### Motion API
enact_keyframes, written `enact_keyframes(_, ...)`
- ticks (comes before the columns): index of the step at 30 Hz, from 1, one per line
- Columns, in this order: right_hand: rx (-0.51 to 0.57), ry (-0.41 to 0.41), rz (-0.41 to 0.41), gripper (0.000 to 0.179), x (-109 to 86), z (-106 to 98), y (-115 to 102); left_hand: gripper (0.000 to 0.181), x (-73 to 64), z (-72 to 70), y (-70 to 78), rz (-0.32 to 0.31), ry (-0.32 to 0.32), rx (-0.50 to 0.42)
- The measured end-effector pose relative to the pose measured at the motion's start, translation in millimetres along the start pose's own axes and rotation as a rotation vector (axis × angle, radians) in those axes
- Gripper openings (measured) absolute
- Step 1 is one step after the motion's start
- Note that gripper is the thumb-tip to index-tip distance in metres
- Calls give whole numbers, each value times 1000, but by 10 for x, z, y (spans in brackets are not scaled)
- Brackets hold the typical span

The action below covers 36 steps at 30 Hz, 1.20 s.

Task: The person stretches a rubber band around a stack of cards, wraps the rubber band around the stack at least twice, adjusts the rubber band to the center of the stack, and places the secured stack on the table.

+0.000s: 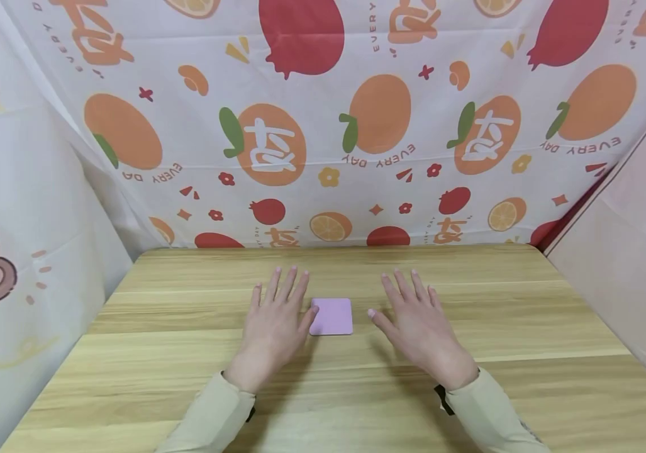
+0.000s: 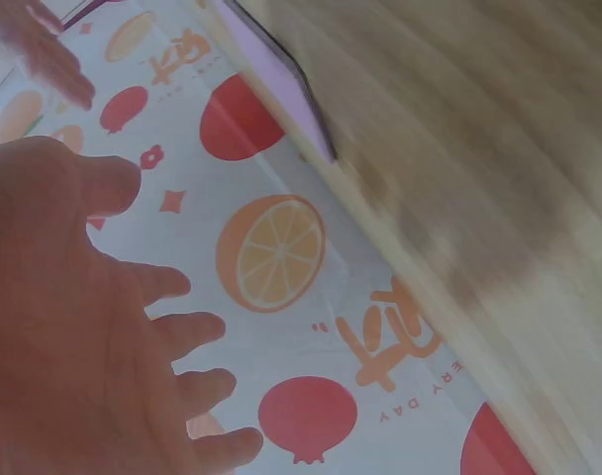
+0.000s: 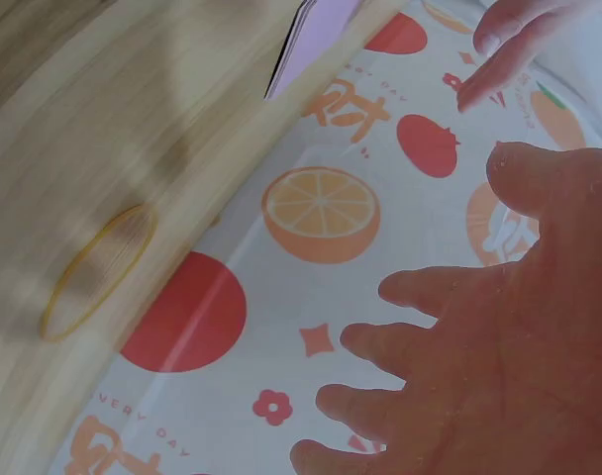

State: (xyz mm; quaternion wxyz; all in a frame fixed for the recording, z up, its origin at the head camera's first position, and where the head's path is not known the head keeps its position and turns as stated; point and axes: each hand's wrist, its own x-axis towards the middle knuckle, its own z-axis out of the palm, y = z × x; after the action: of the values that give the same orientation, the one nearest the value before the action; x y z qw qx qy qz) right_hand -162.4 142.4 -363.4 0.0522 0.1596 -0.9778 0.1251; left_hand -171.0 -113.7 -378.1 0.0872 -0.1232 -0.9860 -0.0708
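A flat lilac square with rounded corners (image 1: 331, 316) lies on the wooden table between the two hands; its thin dark edge shows in both wrist views. The left hand (image 1: 274, 321) is held over the table just left of it, fingers straight and spread, the thumb overlapping its left edge in the head view. To its right, the right hand (image 1: 420, 326) also hovers with fingers spread, holding nothing. In the right wrist view a yellow rubber band (image 3: 51, 315) lies on the table near the right hand; the head view does not show it.
The wooden table (image 1: 187, 377) ends at a fruit-printed cloth (image 1: 323, 138) hanging behind it. A pale cloth with a bear print (image 1: 28, 157) hangs on the left, and a plain light cloth (image 1: 628, 251) on the right.
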Motion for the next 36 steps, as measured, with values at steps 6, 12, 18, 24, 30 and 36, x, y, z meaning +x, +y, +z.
enact_keyframes(6,24,3,17,74,26,12,98,65,23,29,-67,25,12,-11)
enact_keyframes(12,52,24,19,73,40,47,220,67,51,45,-140,115,43,1)
enact_keyframes(18,88,54,0,69,47,73,342,70,77,49,-202,225,41,-18)
enact_keyframes(24,127,79,-12,66,71,130,506,76,113,95,-241,293,6,-61)
enact_keyframes(30,168,79,-28,60,130,204,657,81,132,133,-259,301,-90,-175)
enact_keyframes(36,207,89,-81,55,226,233,792,80,213,207,-299,335,-154,-240)
